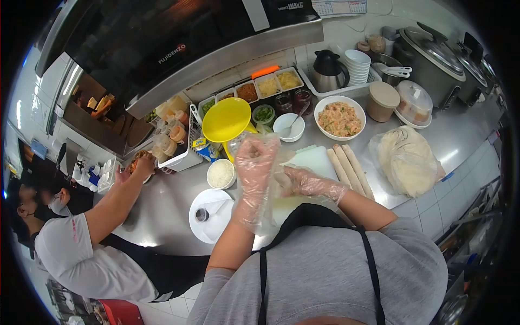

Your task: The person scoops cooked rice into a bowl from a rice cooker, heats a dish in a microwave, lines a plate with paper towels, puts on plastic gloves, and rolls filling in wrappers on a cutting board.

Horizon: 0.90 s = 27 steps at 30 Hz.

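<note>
My left hand (pixel 257 156), in a clear plastic glove, is raised over the counter with its fingers curled in. Whatever is in those fingers, if anything, is hidden by the glove's folds. Also gloved, my right hand (pixel 311 183) is beside it, lower and to the right, above the cutting board (pixel 310 160); its fingers are bent toward loose clear film between the hands, and their grip is unclear. Right of the board lie several pale dough rolls (pixel 353 169). A bowl of white grated food (pixel 221 174) stands left of my left hand, behind a white plate (pixel 201 226) holding a small dark-topped cup (pixel 202 214).
A bowl of orange filling (pixel 340 120), a yellow bowl (pixel 226 118) and topping tubs (pixel 267 86) stand behind. Bagged dough (pixel 407 161) sits on the right. A co-worker's arm (pixel 115 201) reaches over the counter at left. An overhead appliance (pixel 162 59) juts out above.
</note>
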Available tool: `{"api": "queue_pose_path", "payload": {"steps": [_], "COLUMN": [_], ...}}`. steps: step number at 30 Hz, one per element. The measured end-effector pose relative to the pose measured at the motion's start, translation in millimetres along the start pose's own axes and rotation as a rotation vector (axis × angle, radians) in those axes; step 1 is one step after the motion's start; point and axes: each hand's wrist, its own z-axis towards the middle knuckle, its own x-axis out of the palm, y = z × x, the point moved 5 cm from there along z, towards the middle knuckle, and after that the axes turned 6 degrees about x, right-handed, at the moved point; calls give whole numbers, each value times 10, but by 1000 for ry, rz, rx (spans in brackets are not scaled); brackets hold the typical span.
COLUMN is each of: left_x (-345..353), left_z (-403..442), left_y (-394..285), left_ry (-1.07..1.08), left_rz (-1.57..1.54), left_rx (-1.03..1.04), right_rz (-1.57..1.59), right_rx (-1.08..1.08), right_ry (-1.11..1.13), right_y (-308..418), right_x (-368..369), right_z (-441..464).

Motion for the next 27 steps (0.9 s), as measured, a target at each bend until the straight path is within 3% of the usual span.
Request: {"api": "queue_pose_path", "payload": {"steps": [1,5,7,8,11,13,14,15,17,19,21,24,27], "left_x": [-64,-561,-879,-1003,-1354,-1566,-1610,-1579,-1153,-797,-534,-351,-271], "left_z": [30,42,30,-29,-231,-406,-514,-609,-830,-998,-1140,-1173,-1088], "left_y": [69,278,422,518,697,855,866,829,698,864,1151,1495,1609], "left_ry": [-2,-230,-259,-266,-301,-299,-222,-224,111,405,665,810,825], "left_rz": [-2,-84,-59,-50,-2,248,496,497,1001,1004,1180,1398,1363], "left_rx": [-11,-131,-8,-56,-47,-44,9,2,264,93,132,156,198], "right_rz": [139,-214,-383,-427,-566,-701,-694,-651,-604,-902,-721,-767,-874], "right_rx": [-30,-94,-134,-175,-134,26,34,138,249,88,111,118,184], "right_ry": [-34,-149,-140,-110,-156,-292,-278,-328,-374,-306,-250,-275,-267], "right_y": [-145,-327,-309,-334,-506,-495,-555,-638,-690,-524,-782,-868,-955], "right_x": [45,-161,-243,-252,-425,-686,-664,-701,-638,-344,-9,252,265], "right_z": [23,11,-76,-125,-372,-534,-592,-640,-679,-585,-388,-154,10]}}
